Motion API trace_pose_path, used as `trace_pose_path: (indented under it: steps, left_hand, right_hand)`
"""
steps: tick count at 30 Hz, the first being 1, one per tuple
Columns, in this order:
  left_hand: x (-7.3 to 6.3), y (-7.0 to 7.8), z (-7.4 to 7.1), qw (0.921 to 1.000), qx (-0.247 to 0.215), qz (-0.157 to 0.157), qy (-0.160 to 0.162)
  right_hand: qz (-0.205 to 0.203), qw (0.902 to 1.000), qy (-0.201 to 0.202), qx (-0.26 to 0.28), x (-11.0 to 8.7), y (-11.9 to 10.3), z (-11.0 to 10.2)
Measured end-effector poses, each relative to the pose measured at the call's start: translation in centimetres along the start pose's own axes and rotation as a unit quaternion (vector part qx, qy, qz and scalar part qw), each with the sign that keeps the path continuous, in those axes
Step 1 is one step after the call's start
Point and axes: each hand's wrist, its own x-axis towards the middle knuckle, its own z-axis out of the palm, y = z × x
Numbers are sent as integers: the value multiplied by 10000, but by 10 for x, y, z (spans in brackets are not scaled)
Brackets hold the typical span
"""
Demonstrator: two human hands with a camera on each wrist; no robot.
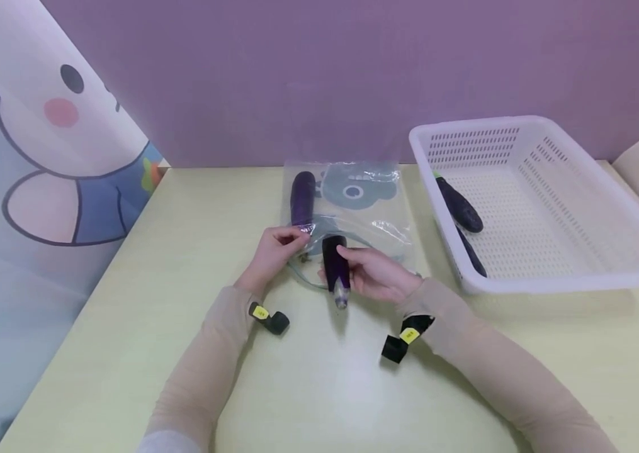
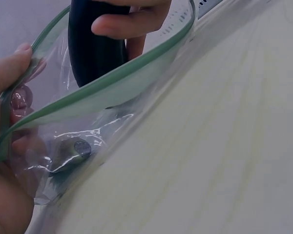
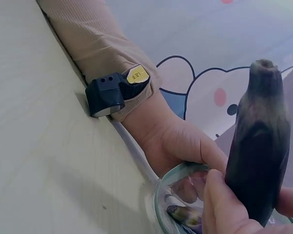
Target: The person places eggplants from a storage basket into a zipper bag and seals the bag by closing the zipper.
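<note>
My right hand (image 1: 378, 272) grips a dark purple eggplant (image 1: 335, 261) around its middle, stem end toward me, its far end in the mouth of a clear zip bag (image 1: 364, 214). The bag has a green rim (image 2: 117, 75) and a blue cartoon print. With my left hand (image 1: 276, 251) I pinch the left side of that rim, and the mouth gapes wide. Another eggplant (image 1: 303, 195) lies inside the bag along its left side; its stem end (image 2: 78, 148) shows through the plastic in the left wrist view.
A white perforated basket (image 1: 574, 286) stands on the table (image 1: 308, 390) at the right. Two dark eggplants (image 1: 459, 204) lie against its left wall. Behind the table rises a purple wall (image 1: 296, 75), and a cartoon-printed curtain (image 1: 24, 314) hangs at the left.
</note>
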Motion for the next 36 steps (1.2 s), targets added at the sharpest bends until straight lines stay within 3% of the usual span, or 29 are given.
trace_pose_path:
  steps: [15, 22, 36]
  left_hand:
    - [1, -1, -1, 9998, 177, 113, -56]
    - [1, 0, 0, 9999, 5, 131, -35]
    - [1, -1, 1, 9996, -7, 231, -162]
  right_hand:
    - [-220, 9974, 562, 397, 12, -1, 4]
    - [-298, 9932, 789, 808, 18, -3, 3]
    - [-660, 9861, 1145, 1004, 33, -4, 1]
